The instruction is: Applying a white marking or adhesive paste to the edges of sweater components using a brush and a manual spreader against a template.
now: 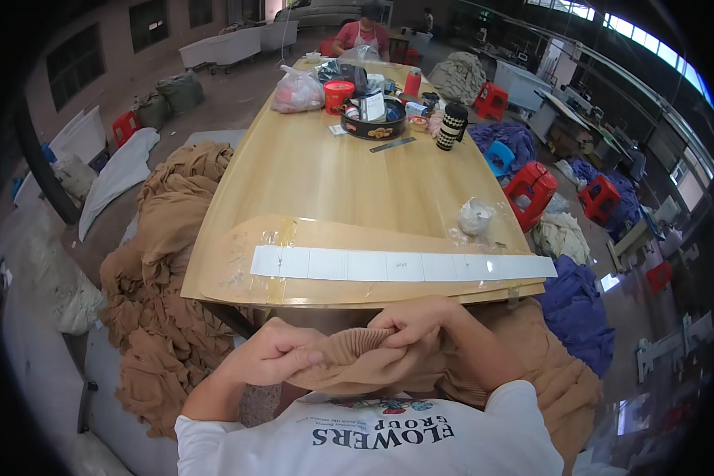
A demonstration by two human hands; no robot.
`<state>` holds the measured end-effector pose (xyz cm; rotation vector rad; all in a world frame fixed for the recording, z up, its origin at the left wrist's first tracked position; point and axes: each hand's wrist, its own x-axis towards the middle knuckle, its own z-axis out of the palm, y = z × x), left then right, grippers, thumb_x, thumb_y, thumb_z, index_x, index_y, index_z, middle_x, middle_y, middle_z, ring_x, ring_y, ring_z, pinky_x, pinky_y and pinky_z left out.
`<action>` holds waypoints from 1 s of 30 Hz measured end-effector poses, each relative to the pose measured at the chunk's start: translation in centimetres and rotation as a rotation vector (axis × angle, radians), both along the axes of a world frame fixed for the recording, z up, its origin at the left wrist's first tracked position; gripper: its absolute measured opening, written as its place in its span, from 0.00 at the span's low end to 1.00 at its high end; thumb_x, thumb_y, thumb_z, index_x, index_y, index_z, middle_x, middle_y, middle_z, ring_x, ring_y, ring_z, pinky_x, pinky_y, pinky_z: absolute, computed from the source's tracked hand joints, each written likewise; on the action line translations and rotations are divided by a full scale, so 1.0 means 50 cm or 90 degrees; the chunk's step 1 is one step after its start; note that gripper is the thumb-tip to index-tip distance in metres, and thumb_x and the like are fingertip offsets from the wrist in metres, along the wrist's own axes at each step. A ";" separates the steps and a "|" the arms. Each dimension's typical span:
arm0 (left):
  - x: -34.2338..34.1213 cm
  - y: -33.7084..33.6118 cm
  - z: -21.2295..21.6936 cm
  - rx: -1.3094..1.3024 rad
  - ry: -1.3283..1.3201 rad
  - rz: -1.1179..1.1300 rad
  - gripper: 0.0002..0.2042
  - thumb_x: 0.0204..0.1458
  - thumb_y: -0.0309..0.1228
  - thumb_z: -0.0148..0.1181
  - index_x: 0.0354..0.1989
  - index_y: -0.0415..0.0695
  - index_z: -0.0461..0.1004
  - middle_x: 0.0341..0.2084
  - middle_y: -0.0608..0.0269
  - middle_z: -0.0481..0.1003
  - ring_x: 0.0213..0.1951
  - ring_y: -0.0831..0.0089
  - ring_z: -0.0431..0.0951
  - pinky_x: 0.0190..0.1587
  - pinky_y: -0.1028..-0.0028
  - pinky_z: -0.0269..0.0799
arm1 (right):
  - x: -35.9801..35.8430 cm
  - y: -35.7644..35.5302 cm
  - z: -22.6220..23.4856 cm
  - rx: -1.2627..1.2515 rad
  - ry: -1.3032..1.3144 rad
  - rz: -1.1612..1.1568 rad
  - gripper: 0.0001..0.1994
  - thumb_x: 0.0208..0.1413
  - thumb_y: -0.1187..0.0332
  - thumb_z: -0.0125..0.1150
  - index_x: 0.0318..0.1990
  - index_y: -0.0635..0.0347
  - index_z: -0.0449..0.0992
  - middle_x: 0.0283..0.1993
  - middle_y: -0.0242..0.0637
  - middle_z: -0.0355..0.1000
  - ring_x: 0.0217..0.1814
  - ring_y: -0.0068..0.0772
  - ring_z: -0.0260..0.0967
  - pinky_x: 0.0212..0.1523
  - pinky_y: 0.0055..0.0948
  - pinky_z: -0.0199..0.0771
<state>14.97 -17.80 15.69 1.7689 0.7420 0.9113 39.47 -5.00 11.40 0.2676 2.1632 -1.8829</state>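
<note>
A tan ribbed knit fabric piece (355, 355) is bunched up between my hands, just off the near edge of the wooden table (333, 186). My left hand (285, 351) is closed, with the thumb pressed on the left end of the knit. From the other side my right hand (411, 319) pinches the ribbed edge, its fingers curled round the cloth. The lower folds hang in front of my white shirt. A long white paper strip (404, 266), marked off in sections, lies taped along the table's near edge, beyond my hands.
Tan fabric heaps lie at left (163, 230) and by my right arm (551, 357). A white tape roll (475, 216) sits on the table. Farther back stand a round black tin (373, 127), a red tub (339, 97) and a patterned bottle (452, 127). A person (362, 36) sits at the far end.
</note>
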 end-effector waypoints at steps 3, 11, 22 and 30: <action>0.034 0.006 0.020 0.020 0.008 -0.011 0.07 0.52 0.26 0.51 0.34 0.36 0.73 0.18 0.59 0.71 0.21 0.74 0.69 0.27 0.77 0.65 | 0.036 -0.040 -0.010 0.234 0.113 -0.153 0.07 0.50 0.74 0.52 0.36 0.67 0.72 0.30 0.28 0.70 0.34 0.15 0.63 0.36 0.18 0.66; -0.030 -0.021 0.029 -0.044 -0.245 0.217 0.09 0.55 0.26 0.47 0.36 0.33 0.72 0.28 0.66 0.74 0.32 0.83 0.71 0.35 0.81 0.66 | 0.055 -0.173 0.261 0.569 0.475 -0.515 0.04 0.48 0.79 0.54 0.32 0.64 0.69 0.28 0.36 0.69 0.28 0.26 0.66 0.30 0.22 0.64; -0.005 -0.050 -0.005 -0.052 -0.003 0.240 0.24 0.49 0.24 0.54 0.57 0.37 0.60 0.45 0.54 0.72 0.46 0.77 0.71 0.48 0.77 0.64 | -0.165 -0.142 0.112 0.145 0.271 -0.414 0.07 0.49 0.75 0.54 0.34 0.63 0.63 0.26 0.32 0.66 0.27 0.19 0.62 0.26 0.21 0.64; -0.045 -0.022 -0.027 0.051 -0.074 0.392 0.07 0.52 0.23 0.49 0.35 0.35 0.72 0.25 0.65 0.74 0.31 0.83 0.70 0.35 0.81 0.65 | -0.055 -0.048 0.059 0.172 -0.060 -0.050 0.14 0.54 0.62 0.52 0.42 0.64 0.69 0.31 0.34 0.71 0.32 0.21 0.63 0.34 0.25 0.65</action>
